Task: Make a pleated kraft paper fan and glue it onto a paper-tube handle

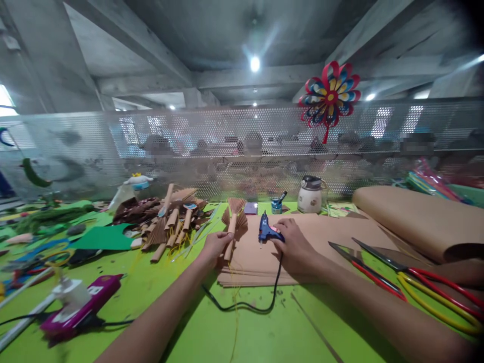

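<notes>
My left hand is closed on the rolled stem of a brown paper craft, whose pleated fans spread at its far end. A yellow string trails from it toward me. In my right hand is a blue hot glue gun, gripped by its handle, with its nozzle pointing away from me. Its black cord loops across the green table. Under both hands lies a stack of brown paper sheets. The glue gun is just right of the paper craft, apart from it.
Similar paper crafts pile up at left, near green paper. A purple power strip sits front left. Large scissors and a brown paper roll lie at right. A white jug stands before the perforated screen.
</notes>
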`<state>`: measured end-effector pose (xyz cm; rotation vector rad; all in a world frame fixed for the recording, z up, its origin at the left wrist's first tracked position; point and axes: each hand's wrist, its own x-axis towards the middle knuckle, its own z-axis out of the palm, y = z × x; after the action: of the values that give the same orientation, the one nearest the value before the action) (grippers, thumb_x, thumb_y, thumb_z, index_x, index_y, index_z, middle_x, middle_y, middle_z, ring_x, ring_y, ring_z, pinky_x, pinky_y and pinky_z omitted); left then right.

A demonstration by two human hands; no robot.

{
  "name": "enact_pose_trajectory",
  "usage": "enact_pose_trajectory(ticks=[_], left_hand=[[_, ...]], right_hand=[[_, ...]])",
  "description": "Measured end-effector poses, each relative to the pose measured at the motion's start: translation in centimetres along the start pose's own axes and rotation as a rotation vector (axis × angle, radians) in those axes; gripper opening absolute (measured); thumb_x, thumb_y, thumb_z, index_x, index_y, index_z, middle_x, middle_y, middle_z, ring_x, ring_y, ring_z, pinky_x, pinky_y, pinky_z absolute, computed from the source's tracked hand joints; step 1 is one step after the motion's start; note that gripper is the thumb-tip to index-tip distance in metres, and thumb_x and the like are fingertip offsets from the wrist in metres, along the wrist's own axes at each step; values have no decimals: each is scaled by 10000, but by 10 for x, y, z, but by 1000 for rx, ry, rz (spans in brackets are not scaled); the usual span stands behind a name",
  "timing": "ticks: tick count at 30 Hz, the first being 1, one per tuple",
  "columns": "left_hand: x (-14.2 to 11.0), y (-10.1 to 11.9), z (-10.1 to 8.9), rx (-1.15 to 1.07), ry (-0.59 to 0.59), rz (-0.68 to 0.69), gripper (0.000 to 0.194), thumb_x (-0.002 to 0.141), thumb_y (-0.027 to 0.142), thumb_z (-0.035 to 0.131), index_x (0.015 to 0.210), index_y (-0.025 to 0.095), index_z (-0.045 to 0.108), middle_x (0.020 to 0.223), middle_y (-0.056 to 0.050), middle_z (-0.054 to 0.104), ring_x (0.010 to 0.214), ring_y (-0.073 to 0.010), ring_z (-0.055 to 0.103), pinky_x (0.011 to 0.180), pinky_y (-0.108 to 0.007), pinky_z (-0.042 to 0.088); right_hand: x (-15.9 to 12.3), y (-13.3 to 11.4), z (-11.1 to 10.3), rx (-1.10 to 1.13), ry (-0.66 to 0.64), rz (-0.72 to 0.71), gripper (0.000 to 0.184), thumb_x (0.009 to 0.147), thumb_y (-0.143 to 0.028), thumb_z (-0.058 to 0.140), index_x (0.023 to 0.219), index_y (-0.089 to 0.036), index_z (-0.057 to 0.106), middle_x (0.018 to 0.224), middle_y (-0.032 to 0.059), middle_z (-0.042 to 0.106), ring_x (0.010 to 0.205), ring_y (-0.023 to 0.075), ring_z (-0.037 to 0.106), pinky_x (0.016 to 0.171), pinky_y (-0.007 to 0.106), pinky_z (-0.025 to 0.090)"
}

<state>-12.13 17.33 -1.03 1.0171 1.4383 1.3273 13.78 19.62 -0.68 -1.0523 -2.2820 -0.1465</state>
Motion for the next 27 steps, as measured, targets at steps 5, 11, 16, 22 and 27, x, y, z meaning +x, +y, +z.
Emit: enact_pose_trajectory(ticks=[5,11,16,22,27], left_hand=[[6,-8,0,197,46,90,393,594,410,729,815,87,699,632,-58,673,523,-149,584,439,-213,388],[8,-6,-2,460,100,182,402,637,458,668,822,109,741,643,-58,689,599,-190,604,502,-243,392],[8,-5,1,660,133,270,389,700,473,590,800,129,743,631,-55,690,658,-227,630,558,-260,397],[5,2,1,781,239,394,421,765,475,490,911,134,689,823,-93,703,764,-247,631,680,-303,443],[-19,37,1,779,303,591,420,819,448,409,1040,157,617,1048,-99,645,955,-236,590,812,-305,450]], right_hand=[[-52,2,-34,142,53,-8,207,831,-160,529,1024,-172,603,1068,130,552,1024,274,475,865,471,443],[-91,18,-52,257,55,144,185,889,-174,461,1011,-177,600,1061,127,538,1006,252,523,843,450,490],[-93,25,-54,306,113,193,176,897,-180,454,989,-183,603,1040,116,537,1007,244,526,871,449,473],[-99,28,-64,350,193,257,150,892,-200,468,950,-187,606,1003,104,554,982,241,523,854,441,471],[-100,24,-62,459,172,346,163,898,-211,464,963,-205,613,1017,100,563,971,230,536,805,408,511]])
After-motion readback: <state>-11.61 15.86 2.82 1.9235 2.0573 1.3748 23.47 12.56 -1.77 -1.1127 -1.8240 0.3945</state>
